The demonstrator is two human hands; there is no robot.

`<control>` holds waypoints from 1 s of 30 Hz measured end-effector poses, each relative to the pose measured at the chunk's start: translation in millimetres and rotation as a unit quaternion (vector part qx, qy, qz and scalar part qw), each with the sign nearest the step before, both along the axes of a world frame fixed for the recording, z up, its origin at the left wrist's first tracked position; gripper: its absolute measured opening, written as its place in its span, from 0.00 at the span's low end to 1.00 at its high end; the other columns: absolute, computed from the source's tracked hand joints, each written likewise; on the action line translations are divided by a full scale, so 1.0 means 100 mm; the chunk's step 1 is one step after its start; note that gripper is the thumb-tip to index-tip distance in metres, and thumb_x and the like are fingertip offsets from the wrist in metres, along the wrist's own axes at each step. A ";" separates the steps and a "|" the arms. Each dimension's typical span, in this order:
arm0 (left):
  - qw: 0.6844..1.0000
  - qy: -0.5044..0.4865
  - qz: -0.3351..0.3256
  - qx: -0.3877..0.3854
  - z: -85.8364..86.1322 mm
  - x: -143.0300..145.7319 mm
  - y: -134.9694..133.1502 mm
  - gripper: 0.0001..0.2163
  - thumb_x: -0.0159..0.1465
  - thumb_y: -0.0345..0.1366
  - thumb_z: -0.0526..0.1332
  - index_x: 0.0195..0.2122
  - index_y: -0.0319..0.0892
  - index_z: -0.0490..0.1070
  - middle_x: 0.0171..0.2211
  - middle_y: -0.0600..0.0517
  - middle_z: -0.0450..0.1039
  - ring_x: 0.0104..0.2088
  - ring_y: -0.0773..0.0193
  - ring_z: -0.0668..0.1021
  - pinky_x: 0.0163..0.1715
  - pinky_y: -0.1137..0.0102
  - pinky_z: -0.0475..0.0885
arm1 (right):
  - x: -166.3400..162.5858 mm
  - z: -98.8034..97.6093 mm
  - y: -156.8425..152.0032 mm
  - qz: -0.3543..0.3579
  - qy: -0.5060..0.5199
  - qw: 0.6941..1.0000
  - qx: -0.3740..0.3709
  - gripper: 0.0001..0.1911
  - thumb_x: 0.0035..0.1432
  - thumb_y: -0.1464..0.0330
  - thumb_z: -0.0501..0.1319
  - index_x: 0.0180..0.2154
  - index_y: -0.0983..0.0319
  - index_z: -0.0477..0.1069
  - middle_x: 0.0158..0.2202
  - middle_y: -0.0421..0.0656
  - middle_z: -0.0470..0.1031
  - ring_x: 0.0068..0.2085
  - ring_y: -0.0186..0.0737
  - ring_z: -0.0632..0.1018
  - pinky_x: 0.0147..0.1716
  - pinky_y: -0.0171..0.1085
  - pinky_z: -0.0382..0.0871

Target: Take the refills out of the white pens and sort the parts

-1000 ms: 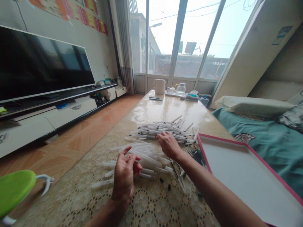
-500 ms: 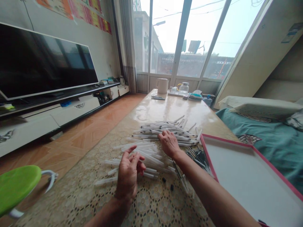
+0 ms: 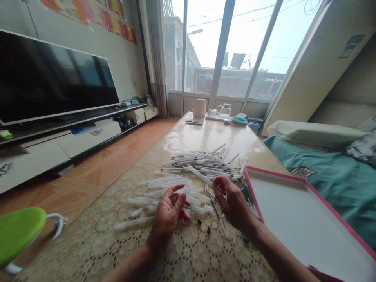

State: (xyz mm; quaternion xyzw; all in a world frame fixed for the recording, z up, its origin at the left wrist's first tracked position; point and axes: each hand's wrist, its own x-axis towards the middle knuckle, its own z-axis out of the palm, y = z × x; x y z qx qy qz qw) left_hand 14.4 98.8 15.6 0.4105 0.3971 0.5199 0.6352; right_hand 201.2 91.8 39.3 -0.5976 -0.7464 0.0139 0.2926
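My right hand (image 3: 230,199) is closed, its thumb and fingers pinching the end of a white pen barrel (image 3: 199,175) that slants up to the left. My left hand (image 3: 172,207) hovers by the loose translucent pen barrels (image 3: 141,201), fingers loosely bent and apart, with nothing visible in it. Behind both hands lies a heap of white pens with dark ends (image 3: 205,160). Thin black rods (image 3: 248,196) lie bunched beside the box, partly hidden by my right hand. Two small black pieces (image 3: 208,230) rest on the patterned tablecloth in front.
A shallow white box with a pink rim (image 3: 337,207) stands on the table at right. A beige jug (image 3: 199,108), a glass pitcher (image 3: 225,111) and a tissue pack (image 3: 239,120) are at the far end. A green stool (image 3: 22,231) is at left, a teal-covered seat (image 3: 331,172) at right.
My right hand has drawn back from the pen heap toward me and to the right, now with a pen barrel in it. My left hand has shifted slightly right.
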 end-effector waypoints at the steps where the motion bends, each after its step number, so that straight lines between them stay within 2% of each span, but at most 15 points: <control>1: 1.000 -0.002 -0.018 0.011 -0.01 0.01 -0.01 0.24 0.51 0.44 0.64 0.48 0.43 0.61 0.22 0.58 0.70 0.13 0.71 0.70 0.09 0.78 0.62 | 0.01 -0.02 -0.16 0.023 0.053 0.998 -0.016 0.04 0.61 0.72 0.47 0.35 0.60 0.59 0.30 0.40 0.68 0.31 0.35 0.71 0.31 0.31 0.63; 3: 0.998 0.001 -0.053 0.023 -0.03 0.02 -0.02 0.23 0.52 0.45 0.63 0.47 0.42 0.63 0.22 0.57 0.70 0.13 0.72 0.70 0.08 0.79 0.61 | 0.02 -0.08 -0.42 0.053 0.118 0.990 -0.061 0.04 0.60 0.71 0.49 0.33 0.58 0.59 0.28 0.39 0.67 0.29 0.35 0.70 0.30 0.32 0.63; 5: 0.996 0.019 -0.083 0.026 -0.05 0.03 -0.05 0.16 0.53 0.44 0.63 0.38 0.40 0.67 0.21 0.57 0.68 0.12 0.73 0.69 0.08 0.80 0.59 | 0.04 -0.14 -0.58 0.063 0.160 0.981 -0.087 0.03 0.60 0.69 0.51 0.33 0.58 0.61 0.27 0.39 0.67 0.28 0.35 0.69 0.29 0.32 0.62; 7: 0.992 0.042 -0.115 0.028 -0.08 0.04 -0.08 0.12 0.55 0.43 0.62 0.31 0.39 0.68 0.19 0.56 0.68 0.11 0.74 0.68 0.08 0.80 0.58 | 0.06 -0.16 -0.65 0.073 0.183 0.973 -0.123 0.03 0.60 0.67 0.52 0.35 0.58 0.63 0.26 0.38 0.66 0.27 0.35 0.68 0.28 0.32 0.61; 9: 0.985 0.058 -0.160 0.030 -0.09 0.06 -0.12 0.11 0.56 0.43 0.61 0.30 0.39 0.68 0.18 0.55 0.68 0.11 0.74 0.68 0.08 0.80 0.57 | 0.07 -0.16 -0.67 0.100 0.204 0.957 -0.182 0.07 0.60 0.63 0.52 0.35 0.59 0.65 0.24 0.36 0.65 0.25 0.33 0.66 0.26 0.32 0.59; 11: 0.977 0.071 -0.197 0.033 -0.09 0.07 -0.16 0.11 0.57 0.42 0.60 0.29 0.39 0.67 0.19 0.54 0.68 0.12 0.73 0.68 0.09 0.80 0.57 | 0.06 -0.15 -0.67 0.134 0.257 0.919 -0.269 0.14 0.61 0.59 0.50 0.32 0.60 0.66 0.20 0.35 0.60 0.22 0.30 0.62 0.22 0.30 0.56; 14: 0.971 0.100 -0.213 0.051 -0.09 0.08 -0.21 0.11 0.58 0.43 0.59 0.27 0.40 0.66 0.18 0.55 0.67 0.12 0.74 0.67 0.10 0.80 0.57 | 0.01 -0.18 -0.69 0.150 0.383 0.818 -0.403 0.22 0.59 0.52 0.48 0.30 0.63 0.68 0.15 0.31 0.51 0.16 0.26 0.54 0.14 0.27 0.47; 16: 0.964 0.121 -0.230 0.055 -0.10 0.08 -0.23 0.11 0.59 0.43 0.58 0.27 0.40 0.66 0.17 0.56 0.65 0.13 0.74 0.66 0.11 0.79 0.57 | -0.03 -0.22 -0.70 0.141 0.448 0.760 -0.449 0.24 0.56 0.49 0.50 0.29 0.63 0.68 0.13 0.29 0.48 0.14 0.25 0.50 0.12 0.26 0.43; 18: 0.957 0.137 -0.251 0.053 -0.11 0.07 -0.23 0.12 0.58 0.44 0.58 0.26 0.40 0.66 0.17 0.56 0.64 0.12 0.74 0.65 0.11 0.79 0.57 | -0.06 -0.27 -0.71 0.139 0.472 0.735 -0.466 0.26 0.55 0.48 0.51 0.28 0.64 0.69 0.12 0.29 0.48 0.14 0.24 0.50 0.12 0.25 0.42; 20: 0.954 0.150 -0.256 0.053 -0.12 0.07 -0.24 0.12 0.58 0.44 0.58 0.25 0.40 0.65 0.16 0.56 0.64 0.12 0.74 0.63 0.11 0.79 0.56 | -0.08 -0.32 -0.71 0.146 0.443 0.756 -0.459 0.27 0.56 0.48 0.49 0.26 0.64 0.70 0.12 0.30 0.47 0.14 0.25 0.51 0.13 0.26 0.44; 22: 0.956 0.156 -0.242 0.049 -0.14 0.07 -0.24 0.13 0.58 0.45 0.57 0.24 0.41 0.64 0.15 0.56 0.64 0.11 0.75 0.63 0.10 0.79 0.56 | -0.08 -0.37 -0.71 0.155 0.358 0.831 -0.397 0.28 0.59 0.50 0.45 0.25 0.63 0.69 0.14 0.32 0.51 0.16 0.27 0.56 0.15 0.27 0.50; 24: 0.961 0.157 -0.225 0.038 -0.15 0.07 -0.23 0.14 0.59 0.46 0.56 0.24 0.41 0.62 0.15 0.57 0.64 0.10 0.74 0.64 0.08 0.79 0.56 | -0.07 -0.42 -0.70 0.149 0.231 0.917 -0.289 0.25 0.62 0.55 0.43 0.23 0.63 0.67 0.16 0.35 0.58 0.20 0.29 0.62 0.20 0.28 0.54; 25: 0.963 0.156 -0.217 0.032 -0.16 0.08 -0.23 0.14 0.59 0.46 0.55 0.24 0.41 0.62 0.15 0.57 0.64 0.10 0.74 0.64 0.08 0.79 0.56 | -0.07 -0.44 -0.70 0.135 0.160 0.948 -0.239 0.23 0.63 0.58 0.43 0.24 0.62 0.66 0.18 0.37 0.62 0.21 0.30 0.65 0.21 0.29 0.54; 27: 0.967 0.150 -0.204 0.023 -0.15 0.10 -0.24 0.14 0.59 0.46 0.55 0.25 0.41 0.62 0.15 0.57 0.65 0.09 0.74 0.65 0.07 0.80 0.56 | -0.06 -0.46 -0.71 0.104 0.024 0.980 -0.168 0.18 0.64 0.64 0.44 0.26 0.61 0.64 0.19 0.38 0.67 0.19 0.31 0.67 0.19 0.30 0.52; 30: 0.972 0.137 -0.193 0.007 -0.12 0.14 -0.26 0.14 0.59 0.46 0.56 0.25 0.40 0.62 0.15 0.57 0.66 0.08 0.74 0.65 0.06 0.81 0.56 | -0.06 -0.42 -0.72 0.094 -0.121 0.985 -0.074 0.11 0.63 0.69 0.47 0.29 0.61 0.62 0.21 0.39 0.70 0.20 0.34 0.70 0.19 0.32 0.50</control>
